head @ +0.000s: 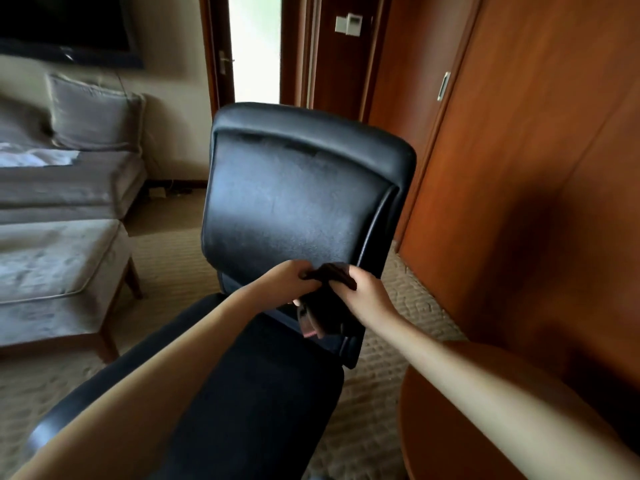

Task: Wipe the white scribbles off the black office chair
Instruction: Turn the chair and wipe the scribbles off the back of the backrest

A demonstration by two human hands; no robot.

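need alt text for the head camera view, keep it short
A person's left hand and right hand both hold a dark crumpled cloth at the lower backrest edge of a black leather office chair, whose back shows a faint whitish haze. A grey fabric sofa stands at left, reddish wooden wall panels at right.

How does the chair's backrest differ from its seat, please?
The backrest stands upright and shiny, with a whitish haze across it. The seat lies flat, looks matte and shows no white marks that I can see. Both are black.
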